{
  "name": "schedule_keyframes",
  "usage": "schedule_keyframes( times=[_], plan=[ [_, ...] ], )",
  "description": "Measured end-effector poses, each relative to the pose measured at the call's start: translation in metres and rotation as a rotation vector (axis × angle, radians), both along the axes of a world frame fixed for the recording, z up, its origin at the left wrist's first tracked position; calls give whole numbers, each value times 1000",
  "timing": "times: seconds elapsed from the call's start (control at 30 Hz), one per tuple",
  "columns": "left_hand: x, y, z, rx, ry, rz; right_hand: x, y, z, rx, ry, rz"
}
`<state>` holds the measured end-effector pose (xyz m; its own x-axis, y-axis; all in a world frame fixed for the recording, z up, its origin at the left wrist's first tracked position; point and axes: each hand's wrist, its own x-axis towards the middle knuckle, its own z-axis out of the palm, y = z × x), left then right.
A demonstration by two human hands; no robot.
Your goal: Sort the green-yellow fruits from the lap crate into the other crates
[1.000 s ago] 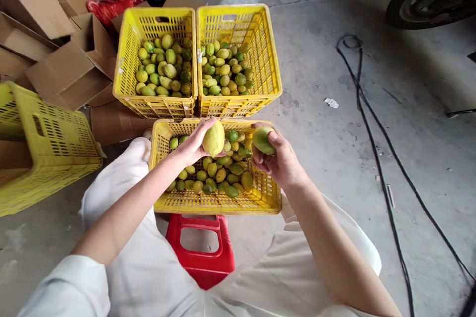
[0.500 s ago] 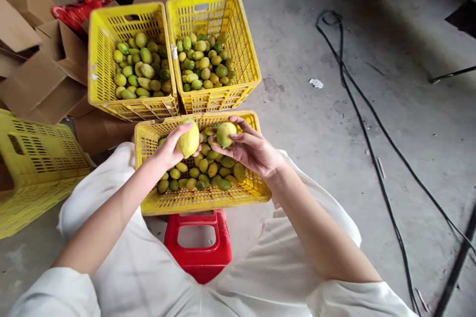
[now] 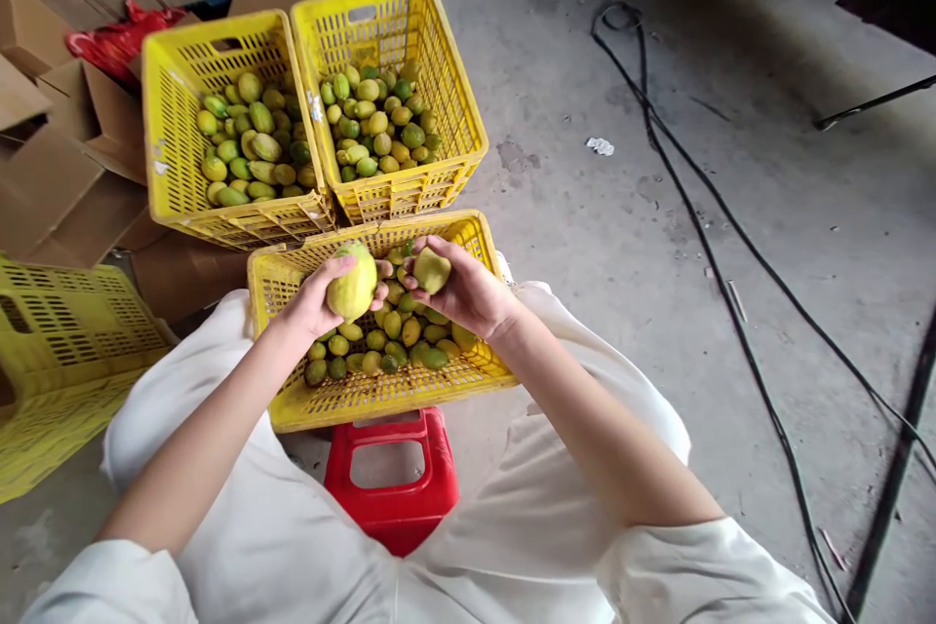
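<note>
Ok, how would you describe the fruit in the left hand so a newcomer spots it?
Find the yellow crate just beyond the red stool. Above it, the left hand holds the large fruit. It is pale yellow, tinged green on top, and looks bigger than the smaller fruit in the right hand.

Soft light; shadowed upper right
</note>
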<state>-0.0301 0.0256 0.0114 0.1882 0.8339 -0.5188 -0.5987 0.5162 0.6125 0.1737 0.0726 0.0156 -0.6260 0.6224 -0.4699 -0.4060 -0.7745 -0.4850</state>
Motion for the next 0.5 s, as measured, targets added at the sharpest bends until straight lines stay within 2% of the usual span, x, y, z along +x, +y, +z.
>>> schedule_keyframes(
  times=[0.1,0.33,0.5],
  plan=[
    [0,2,6,-1,-33,61,0,0,3,-15,100,54],
    [1,6,16,-109,-75,184,-4,-5,1,-3,105,71],
    [5,0,12,-77,-54,107,-7,-6,-3,62,78,106]
  ],
)
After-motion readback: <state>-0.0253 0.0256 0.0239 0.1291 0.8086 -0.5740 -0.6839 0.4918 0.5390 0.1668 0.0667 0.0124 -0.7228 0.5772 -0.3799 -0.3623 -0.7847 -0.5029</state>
